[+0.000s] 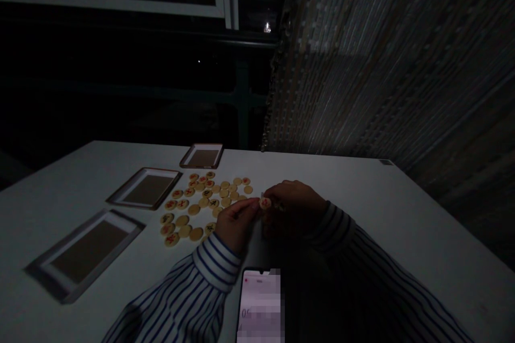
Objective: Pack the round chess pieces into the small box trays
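Observation:
A round Chinese chess piece (264, 203) with a red character is raised between my two hands, above the white table. My left hand (235, 221) pinches at its left edge, thumb and fingertips pressed together. My right hand (296, 201) is closed at the piece's other side, its lower fingers lost in deep shadow. Beneath my right hand is a dark reddish shape that I cannot make out. Many more Chinese chess pieces (194, 209) lie loose to the left of my hands, some showing red or black characters, others blank side up.
Three shallow rectangular trays or lids stand on the white table (386, 214): a near one (90, 252), a middle one (147, 188) and a far one (202, 156). A lit phone (260, 305) lies in front of me. A string curtain (341, 64) hangs behind the table.

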`<state>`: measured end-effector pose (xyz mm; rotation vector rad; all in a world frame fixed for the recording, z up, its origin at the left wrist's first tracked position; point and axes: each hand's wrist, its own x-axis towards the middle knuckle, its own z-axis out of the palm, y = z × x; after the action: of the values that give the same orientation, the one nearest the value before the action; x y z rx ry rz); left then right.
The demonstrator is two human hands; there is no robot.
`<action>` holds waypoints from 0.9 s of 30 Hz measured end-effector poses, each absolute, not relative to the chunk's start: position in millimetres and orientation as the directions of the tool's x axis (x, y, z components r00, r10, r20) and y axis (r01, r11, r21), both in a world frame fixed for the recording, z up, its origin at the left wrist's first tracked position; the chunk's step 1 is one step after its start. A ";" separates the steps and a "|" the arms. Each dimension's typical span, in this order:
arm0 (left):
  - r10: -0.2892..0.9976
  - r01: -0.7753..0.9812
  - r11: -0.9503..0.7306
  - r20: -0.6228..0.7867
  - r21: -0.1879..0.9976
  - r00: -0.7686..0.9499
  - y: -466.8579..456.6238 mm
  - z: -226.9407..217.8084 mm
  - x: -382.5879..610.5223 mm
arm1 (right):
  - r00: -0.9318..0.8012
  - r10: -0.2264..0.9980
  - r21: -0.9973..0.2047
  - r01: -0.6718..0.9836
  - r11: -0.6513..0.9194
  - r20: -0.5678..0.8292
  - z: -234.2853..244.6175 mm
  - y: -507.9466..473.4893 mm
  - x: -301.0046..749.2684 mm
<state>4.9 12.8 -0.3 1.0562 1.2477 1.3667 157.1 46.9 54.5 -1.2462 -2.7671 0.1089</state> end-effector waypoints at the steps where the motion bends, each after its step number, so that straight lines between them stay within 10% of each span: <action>1: 0.987 -0.097 -0.005 -0.011 0.995 -0.160 12.9 0.2 5.2 | -0.657 0.750 -0.111 0.743 0.661 0.069 55.0 47.5 158.5; 27: 0.986 0.183 -0.118 0.138 0.976 -0.095 13.2 -18.1 4.3 | -0.475 0.879 -0.037 0.880 0.474 -0.047 64.3 53.1 186.4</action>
<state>4.3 13.2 -18.1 1.3861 1.3586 1.2968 186.4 53.1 64.3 -1.6205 -2.7149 0.0883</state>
